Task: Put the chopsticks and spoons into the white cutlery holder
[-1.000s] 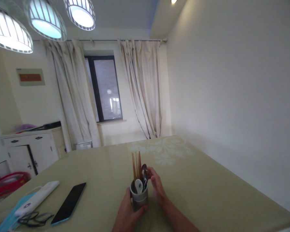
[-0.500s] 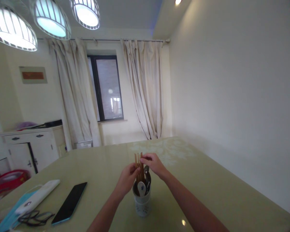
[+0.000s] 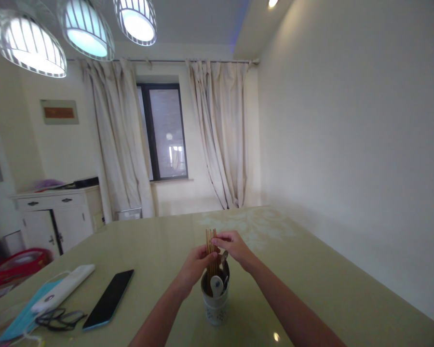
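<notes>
A white patterned utensil holder stands upright on the table, near its front middle. Several wooden chopsticks rise from it in a bunch. A white spoon with a dark blue mark leans at the holder's front, and a metal spoon sticks up on the right side. My left hand is closed around the chopsticks from the left, thumb across their front. Higher up on the right, my right hand pinches the upper part of the bunch with thumb and fingers.
On the left of the pale green table lie a black phone, dark-framed glasses, a white power bank with a cable and a blue face mask. A red basket and a white cabinet stand beyond.
The chopsticks are gathered closer together, and my left hand's thumb now lies across them. The whole view has shifted slightly, so everything appears a little further right.
</notes>
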`<state>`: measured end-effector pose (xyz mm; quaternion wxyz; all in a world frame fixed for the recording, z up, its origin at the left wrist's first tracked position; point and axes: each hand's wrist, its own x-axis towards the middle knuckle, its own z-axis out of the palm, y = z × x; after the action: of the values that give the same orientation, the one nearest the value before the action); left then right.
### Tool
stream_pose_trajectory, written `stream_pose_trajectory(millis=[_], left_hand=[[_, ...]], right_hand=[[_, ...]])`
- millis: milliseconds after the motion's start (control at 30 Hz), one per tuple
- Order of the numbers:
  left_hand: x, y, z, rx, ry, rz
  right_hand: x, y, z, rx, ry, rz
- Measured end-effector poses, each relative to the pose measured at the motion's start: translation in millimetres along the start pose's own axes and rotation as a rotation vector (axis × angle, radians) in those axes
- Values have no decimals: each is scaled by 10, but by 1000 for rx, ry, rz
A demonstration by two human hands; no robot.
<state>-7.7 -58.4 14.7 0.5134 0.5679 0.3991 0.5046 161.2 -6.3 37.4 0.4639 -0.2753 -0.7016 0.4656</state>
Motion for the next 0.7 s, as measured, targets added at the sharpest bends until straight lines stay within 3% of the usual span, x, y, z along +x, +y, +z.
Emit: stream_pose_trajectory(millis=[267, 400, 467, 600, 700], left_hand=[[-90, 178, 62, 68, 109, 23], [-137, 448, 25, 57, 185, 26], [-142, 623, -20, 46, 223, 61], [-133, 1017, -260, -7, 348, 189], [-130, 1201, -628, -24, 428, 235]], right_hand=[[-218, 94, 65, 88, 102, 20], [-515, 386, 156, 175, 309, -28], [-678, 586, 230, 189, 349, -60], [-919, 838, 350, 138, 230, -112], [-1000, 835, 374, 59, 107, -67]])
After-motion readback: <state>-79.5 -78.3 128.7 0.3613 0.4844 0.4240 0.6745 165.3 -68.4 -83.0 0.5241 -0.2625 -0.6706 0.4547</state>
